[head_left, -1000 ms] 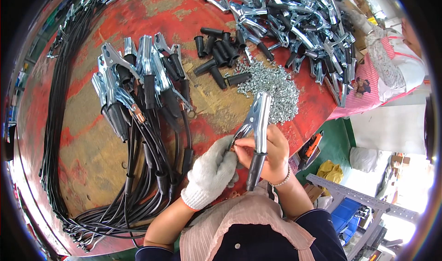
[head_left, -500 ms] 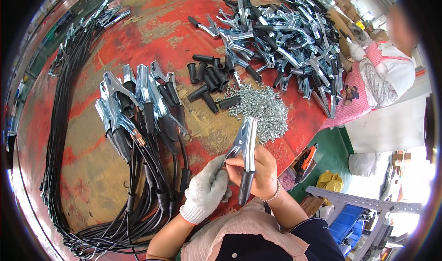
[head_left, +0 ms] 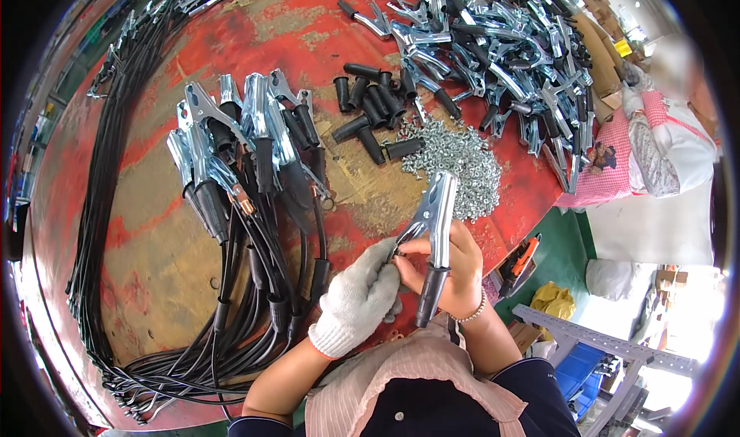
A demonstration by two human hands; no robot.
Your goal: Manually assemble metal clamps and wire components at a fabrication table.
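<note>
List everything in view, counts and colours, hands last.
held clamp: one, silver metal with a black handle sleeve, upright between both hands
finished clamps with cables: a bunch, too overlapped to count, silver and black, left of centre
black cables: many, along the table's left rim and bundled near the front edge
black sleeves: about ten, loose, top centre
screws: a heap, silver, just beyond the held clamp
bare clamps: big pile, silver, top right
table: one, worn red and yellowish
orange tool: one, below the table's right edge
left hand: white knit glove, fingers at the clamp's jaw end
right hand: bare, beaded bracelet, gripping the clamp
</note>
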